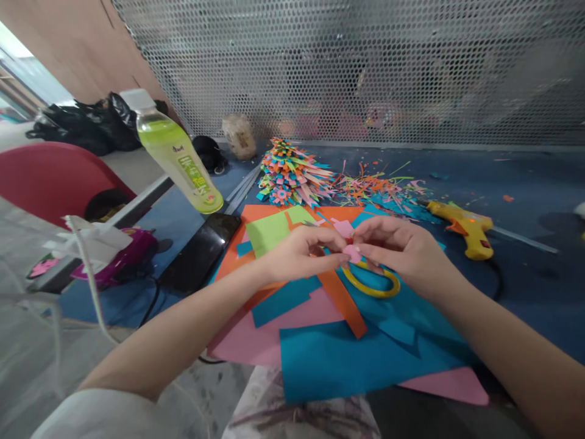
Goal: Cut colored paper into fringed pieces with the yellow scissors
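While the fingertips of both hands are brought close together above the stacked paper, a small pink disc [351, 253] is held between them, well inside the outer edges of the coloured sheets. At the left hand [306, 253] the grip is closed on the disc's left side; at the right hand [411, 253] the grip is pinched on the opposite side, with the thumb set against the rim. Just below, the yellow handle of the scissors [375, 294] is seen over blue paper, partly covered by the right hand.

Towards the lap, the front edge of the counter [530, 183] is hidden by overlapping sheets, with a large blue sheet [338, 360] spread nearest the body. An orange strip [345, 305] is laid aslant between the forearms.

On the left, room is narrowed by a black phone [201, 253] beside the stack and a tilted-looking bottle [180, 158] behind it. Straight ahead, the way is bounded by a paper-covered cone [292, 174] and a heap of trimmings [375, 186] – and, farther back, by a perforated panel [365, 67]. More room is left on the right, where a yellow glue gun [470, 228] is placed well apart from the right hand.
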`<action>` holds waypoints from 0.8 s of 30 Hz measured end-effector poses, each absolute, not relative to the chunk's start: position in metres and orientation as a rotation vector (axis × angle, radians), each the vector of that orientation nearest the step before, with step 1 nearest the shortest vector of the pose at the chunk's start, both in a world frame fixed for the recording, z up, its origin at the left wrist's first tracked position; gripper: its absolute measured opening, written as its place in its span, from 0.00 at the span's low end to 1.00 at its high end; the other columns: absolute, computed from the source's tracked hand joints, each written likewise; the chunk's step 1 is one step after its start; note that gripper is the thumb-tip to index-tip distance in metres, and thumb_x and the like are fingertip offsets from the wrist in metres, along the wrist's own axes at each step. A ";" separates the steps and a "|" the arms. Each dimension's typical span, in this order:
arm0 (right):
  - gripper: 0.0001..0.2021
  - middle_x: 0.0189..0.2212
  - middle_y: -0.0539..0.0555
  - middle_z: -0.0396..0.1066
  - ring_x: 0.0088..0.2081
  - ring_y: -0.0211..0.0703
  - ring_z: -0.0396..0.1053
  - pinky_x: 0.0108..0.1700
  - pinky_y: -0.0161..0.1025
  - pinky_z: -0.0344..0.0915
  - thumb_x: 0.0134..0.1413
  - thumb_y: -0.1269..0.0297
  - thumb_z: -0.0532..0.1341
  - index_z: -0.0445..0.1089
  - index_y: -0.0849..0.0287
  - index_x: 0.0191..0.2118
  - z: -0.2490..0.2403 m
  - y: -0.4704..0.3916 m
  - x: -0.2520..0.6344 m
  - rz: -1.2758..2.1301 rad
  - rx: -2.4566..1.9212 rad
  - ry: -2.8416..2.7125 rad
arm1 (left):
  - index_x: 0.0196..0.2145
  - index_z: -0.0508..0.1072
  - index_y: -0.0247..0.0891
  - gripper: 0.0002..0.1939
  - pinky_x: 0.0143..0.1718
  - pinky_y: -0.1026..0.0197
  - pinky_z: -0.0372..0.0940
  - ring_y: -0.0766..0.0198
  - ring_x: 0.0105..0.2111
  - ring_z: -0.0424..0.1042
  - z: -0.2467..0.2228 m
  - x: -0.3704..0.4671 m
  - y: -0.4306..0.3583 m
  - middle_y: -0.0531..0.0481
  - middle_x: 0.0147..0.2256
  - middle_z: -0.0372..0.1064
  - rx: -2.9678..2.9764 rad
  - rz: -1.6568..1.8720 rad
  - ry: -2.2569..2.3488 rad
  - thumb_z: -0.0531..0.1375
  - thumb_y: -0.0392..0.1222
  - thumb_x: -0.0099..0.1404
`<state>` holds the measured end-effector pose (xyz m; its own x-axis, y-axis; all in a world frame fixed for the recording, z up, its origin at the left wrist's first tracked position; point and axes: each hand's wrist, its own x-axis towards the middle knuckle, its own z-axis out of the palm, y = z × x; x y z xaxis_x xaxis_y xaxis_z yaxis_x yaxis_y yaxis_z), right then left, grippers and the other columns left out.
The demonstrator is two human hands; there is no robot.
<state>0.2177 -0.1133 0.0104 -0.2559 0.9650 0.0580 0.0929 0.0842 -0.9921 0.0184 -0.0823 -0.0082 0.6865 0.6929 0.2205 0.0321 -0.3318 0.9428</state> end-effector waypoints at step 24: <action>0.17 0.39 0.62 0.70 0.42 0.58 0.70 0.42 0.49 0.68 0.43 0.67 0.60 0.63 0.58 0.42 -0.016 -0.107 0.243 0.133 -1.497 -2.573 | 0.31 0.77 0.35 0.11 0.22 0.69 0.63 0.70 0.24 0.73 -0.007 0.024 -0.073 0.48 0.29 0.77 1.182 1.165 0.768 0.69 0.44 0.53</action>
<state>0.2433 -0.1066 -0.0158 -0.4853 0.8693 0.0944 0.8549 0.4943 -0.1572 0.0240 -0.0725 -0.0068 0.2692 0.9567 0.1107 -0.2754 -0.0336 0.9607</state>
